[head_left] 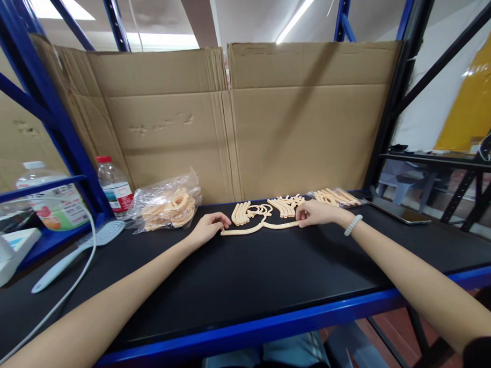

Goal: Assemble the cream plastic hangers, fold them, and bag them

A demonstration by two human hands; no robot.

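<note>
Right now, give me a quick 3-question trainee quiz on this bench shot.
1. True or false: the left hand and right hand sit at opposite ends of the curved beige piece on the black table.
2. What cap colour does the water bottle have? A red, B green, C yellow.
3. Fill in: the white bead bracelet is on the ___ wrist.

Key: 1 true; 2 A; 3 right.

Thin beige hooked strip (243,231), lying flat
</note>
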